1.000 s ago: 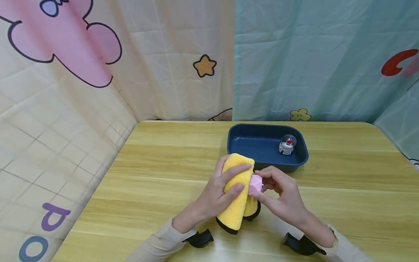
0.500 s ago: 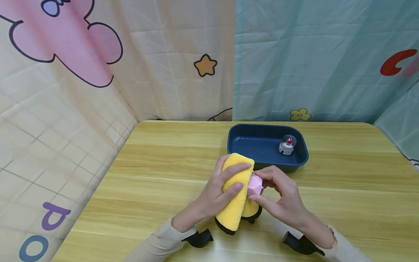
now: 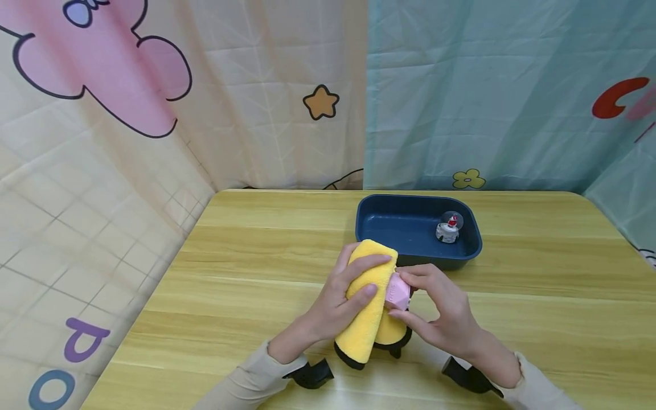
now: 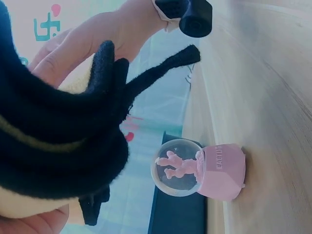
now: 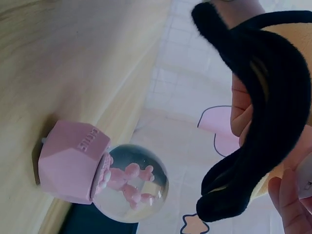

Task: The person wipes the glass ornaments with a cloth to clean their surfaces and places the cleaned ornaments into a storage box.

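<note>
My left hand [image 3: 335,302] grips a folded yellow cloth [image 3: 361,336] with black edging. My right hand [image 3: 451,304] pinches a pink snow globe [image 3: 398,293] between thumb and fingers. Only its faceted base with raised letters shows in the head view; its other end is tucked into the cloth. Both wrist views show a similar pink snow globe [image 4: 224,173] upright on the table, with a pink figure inside its clear dome. The hands and cloth hide that one from the head view. Thick black cloth edges [image 5: 278,112] hang above it.
Beyond the hands, a dark blue tray [image 3: 435,261] stands on the wooden table [image 3: 256,239]. A small white-based snow globe [image 3: 447,232] with a red figure sits at the tray's right end. Printed curtains [image 3: 256,102] hang behind the table.
The held snow globe has turned a little, showing more of its letters. My right hand has shifted slightly down and left. The cloth's lower folds have swung a bit, while my left hand barely moved.
</note>
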Available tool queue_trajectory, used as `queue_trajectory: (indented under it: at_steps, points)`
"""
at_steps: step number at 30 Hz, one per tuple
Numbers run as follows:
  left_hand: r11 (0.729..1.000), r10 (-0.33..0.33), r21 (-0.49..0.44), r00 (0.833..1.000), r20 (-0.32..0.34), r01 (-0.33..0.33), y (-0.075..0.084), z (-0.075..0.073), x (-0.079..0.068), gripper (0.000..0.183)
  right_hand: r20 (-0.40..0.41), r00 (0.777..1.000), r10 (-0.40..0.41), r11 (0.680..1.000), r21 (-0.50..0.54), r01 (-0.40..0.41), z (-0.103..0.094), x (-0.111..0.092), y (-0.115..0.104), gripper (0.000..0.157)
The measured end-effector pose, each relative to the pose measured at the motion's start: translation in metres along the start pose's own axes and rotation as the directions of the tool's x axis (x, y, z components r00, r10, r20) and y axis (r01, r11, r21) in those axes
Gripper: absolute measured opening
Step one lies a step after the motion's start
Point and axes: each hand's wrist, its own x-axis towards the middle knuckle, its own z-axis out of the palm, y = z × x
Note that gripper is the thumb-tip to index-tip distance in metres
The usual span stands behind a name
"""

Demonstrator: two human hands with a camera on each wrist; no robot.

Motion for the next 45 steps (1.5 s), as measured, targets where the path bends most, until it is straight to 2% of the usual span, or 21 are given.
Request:
queue_trajectory:
  at_steps: [8, 14, 19, 30, 45]
  points:
    - [0.999, -0.037, -0.031, 0.999, 0.014, 0.038, 0.001, -0.001, 0.000, 0.035, -0.012, 0.994, -0.108, 0.993, -0.046, 0.107, 0.001, 0.004, 0.001, 0.045]
    - [0.998, -0.047, -0.046, 0.999, 0.013, 0.047, 0.002, -0.001, 0.001, 0.034, -0.010, 0.977, -0.212, 0.973, -0.096, 0.210, 0.001, 0.009, 0.002, 0.037]
    - [0.994, -0.076, -0.072, 0.997, 0.017, 0.077, 0.002, 0.000, 0.000, 0.034, 0.002, 0.966, -0.257, 0.957, -0.137, 0.254, 0.000, 0.011, 0.002, 0.029]
    - [0.991, -0.102, -0.085, 0.995, 0.015, 0.103, 0.000, 0.000, 0.000, 0.036, 0.000, 0.967, -0.254, 0.960, -0.118, 0.252, 0.000, 0.010, 0.004, 0.027]
    - [0.992, -0.103, -0.071, 0.995, 0.007, 0.103, 0.000, 0.001, -0.001, 0.036, 0.001, 0.988, -0.157, 0.988, 0.009, 0.157, -0.001, 0.008, 0.004, 0.039]
